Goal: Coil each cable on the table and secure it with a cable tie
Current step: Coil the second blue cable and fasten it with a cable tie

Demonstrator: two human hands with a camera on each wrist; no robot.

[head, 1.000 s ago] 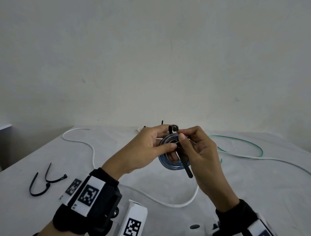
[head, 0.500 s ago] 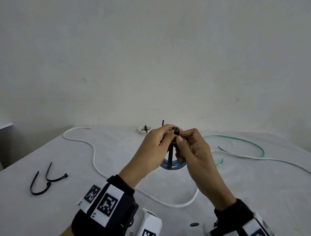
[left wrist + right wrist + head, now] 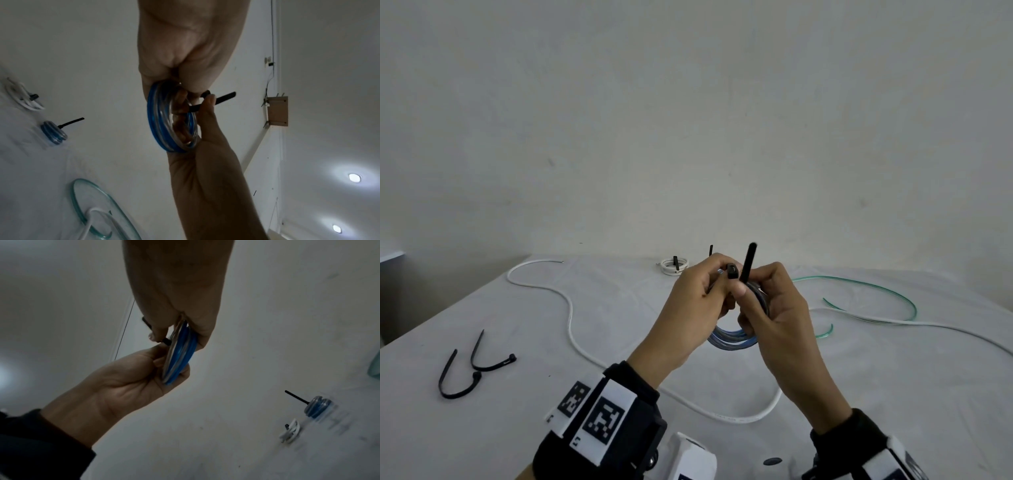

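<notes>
A coil of blue and clear cable (image 3: 732, 342) (image 3: 164, 116) (image 3: 180, 352) is held upright above the table between both hands. My left hand (image 3: 722, 277) (image 3: 160, 356) grips the coil's near side, with the black cable tie's head (image 3: 732, 270) (image 3: 205, 93) at its fingertips. My right hand (image 3: 744, 287) (image 3: 205, 105) pinches the tie's strap against the coil, its other fingers passing through the ring. The strap's free end (image 3: 749, 257) (image 3: 225, 97) sticks straight up. Where the strap wraps the coil is hidden by fingers.
Two spare black ties (image 3: 472, 370) lie at the left. A loose white cable (image 3: 571, 318) snakes under my arms; a green cable (image 3: 887, 287) lies at the right. A tied white coil (image 3: 674, 266) (image 3: 290, 431) and a tied blue coil (image 3: 54, 133) (image 3: 317, 407) rest at the far edge.
The tie's tail, which hung down across the coil, has been swung up by my right hand and now points upward. Both hands have lifted slightly.
</notes>
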